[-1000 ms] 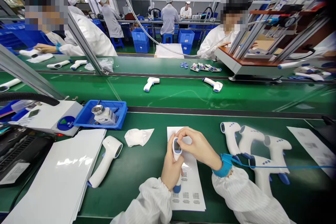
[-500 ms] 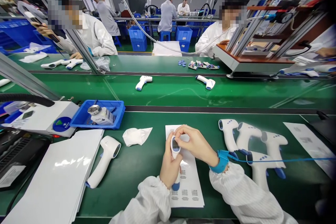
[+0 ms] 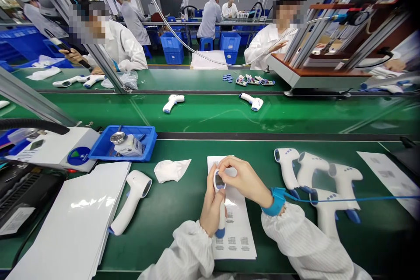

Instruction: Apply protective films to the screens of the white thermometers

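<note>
My left hand [image 3: 211,208] is wrapped round a white handheld thermometer [image 3: 220,224] with a dark screen and a blue handle end. The fingers of my right hand [image 3: 241,179] are pinched together at the top edge of its screen; whatever they may hold is too small to tell. Under both hands lies a white printed sheet [image 3: 238,236] with rows of small text. A blue strap [image 3: 278,202] with a cord circles my right wrist. To the left, a single thermometer [image 3: 131,203] rests against a stack of white sheets [image 3: 70,218].
Several thermometers [image 3: 328,201] lie at the right, beside another printed sheet [image 3: 390,175]. A crumpled white cloth [image 3: 172,170], a blue tray [image 3: 150,144] with a bottle and a white machine [image 3: 59,144] stand left. Beyond, two thermometers ride a green belt [image 3: 210,116]; people sit across it.
The two thermometers on the belt have shifted left. My left thumb has moved up slightly towards the screen, while my right hand has barely moved. Across the belt, people's hands have moved.
</note>
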A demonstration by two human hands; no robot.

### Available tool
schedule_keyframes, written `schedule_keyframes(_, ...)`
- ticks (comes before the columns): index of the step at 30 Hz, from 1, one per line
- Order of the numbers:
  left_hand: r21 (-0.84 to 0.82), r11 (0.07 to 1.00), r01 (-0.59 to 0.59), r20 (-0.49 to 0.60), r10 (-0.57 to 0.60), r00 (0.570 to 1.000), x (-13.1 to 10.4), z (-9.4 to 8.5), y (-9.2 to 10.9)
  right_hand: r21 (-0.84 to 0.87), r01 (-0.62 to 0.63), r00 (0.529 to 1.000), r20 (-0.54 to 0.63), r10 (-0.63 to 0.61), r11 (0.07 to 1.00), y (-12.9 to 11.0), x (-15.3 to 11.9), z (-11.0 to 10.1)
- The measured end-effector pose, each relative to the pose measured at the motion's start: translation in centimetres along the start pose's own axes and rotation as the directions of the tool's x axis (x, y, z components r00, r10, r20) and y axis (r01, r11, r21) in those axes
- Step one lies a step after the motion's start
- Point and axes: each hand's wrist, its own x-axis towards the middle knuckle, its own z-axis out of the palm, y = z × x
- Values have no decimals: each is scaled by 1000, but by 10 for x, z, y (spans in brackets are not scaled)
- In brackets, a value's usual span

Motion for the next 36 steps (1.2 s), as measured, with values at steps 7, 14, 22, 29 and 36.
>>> schedule_keyframes(7,49,997,-68,36,66,997,1,-2,3,77,-28,1000,14,27,997,1,1,1)
schedule_keyframes(14,57,995,-79,44,77,996,0,-2,4,75,-38,999,22,36,996,2,1,2)
schedule_keyframes(22,5,1000,-29,40,28,999,-1,-2,1,51,-49,998,36,48,997,2,4,-1)
schedule_keyframes(29,27,999,-45,120,41,992,0,-5,-6,42,-49,997,62,47,998,1,4,-1)
schedule_keyframes(36,-17,1000,-25,120,27,992,-2,-2,-2,41,-49,997,56,46,998,0,4,-1)
